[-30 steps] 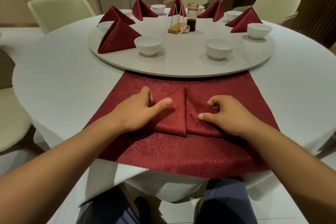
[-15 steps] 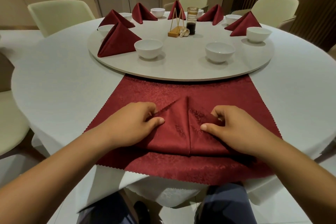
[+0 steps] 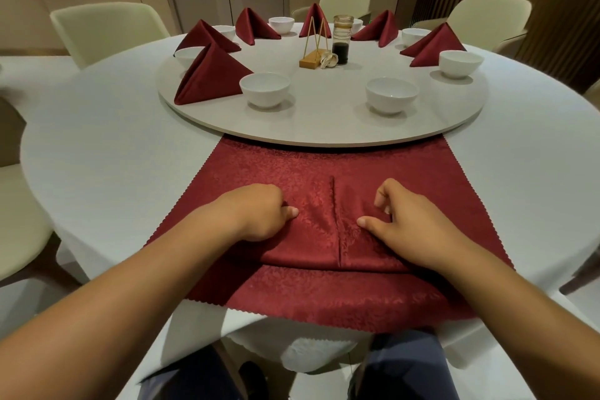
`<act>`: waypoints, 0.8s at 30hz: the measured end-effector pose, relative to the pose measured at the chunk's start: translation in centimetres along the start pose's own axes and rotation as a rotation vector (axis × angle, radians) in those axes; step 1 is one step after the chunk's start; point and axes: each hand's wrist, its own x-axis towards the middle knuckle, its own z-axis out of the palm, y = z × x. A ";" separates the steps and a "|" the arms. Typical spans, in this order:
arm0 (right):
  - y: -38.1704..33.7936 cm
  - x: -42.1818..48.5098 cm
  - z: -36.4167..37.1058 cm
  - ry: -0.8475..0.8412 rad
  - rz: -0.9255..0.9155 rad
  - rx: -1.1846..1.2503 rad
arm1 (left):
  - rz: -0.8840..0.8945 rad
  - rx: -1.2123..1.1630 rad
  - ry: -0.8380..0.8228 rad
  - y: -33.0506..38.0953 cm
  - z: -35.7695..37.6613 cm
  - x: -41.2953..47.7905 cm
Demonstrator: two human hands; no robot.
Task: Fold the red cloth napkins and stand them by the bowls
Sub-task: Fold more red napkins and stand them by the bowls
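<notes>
On my feed the napkin (image 3: 315,237) lies folded flat, seam down its middle, on a red cloth (image 3: 324,299) at the counter's (image 3: 113,156) near edge, just short of the turntable (image 3: 324,127) carrying the bowls (image 3: 391,96). The hands sit apart on it. The left hand (image 3: 256,214) pinches the left half, while the right hand (image 3: 409,224) lays its thumb on the right half, fingers curled; I cannot tell whether it grips.
</notes>
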 end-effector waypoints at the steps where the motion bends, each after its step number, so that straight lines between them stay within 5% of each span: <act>1: 0.1 0.0 0.1 0.004 -0.004 -0.007 | -0.006 0.031 0.015 0.2 -0.1 0.0; 5: 0.3 -0.1 0.3 0.004 -0.029 -0.044 | -0.041 0.233 0.343 1.5 0.3 -1.5; 8: 0.4 0.0 0.4 0.005 -0.037 -0.063 | 0.313 0.181 0.578 1.9 2.0 -1.4; 11: 0.7 0.1 0.6 0.026 -0.059 -0.077 | 0.522 0.022 0.473 1.6 3.1 -1.7; 16: 0.9 -0.1 0.9 0.065 -0.093 -0.060 | 0.401 0.137 0.183 1.6 4.3 -2.7; 24: 0.6 -0.3 1.0 0.089 -0.066 -0.075 | 0.393 0.170 0.180 2.3 4.0 -2.1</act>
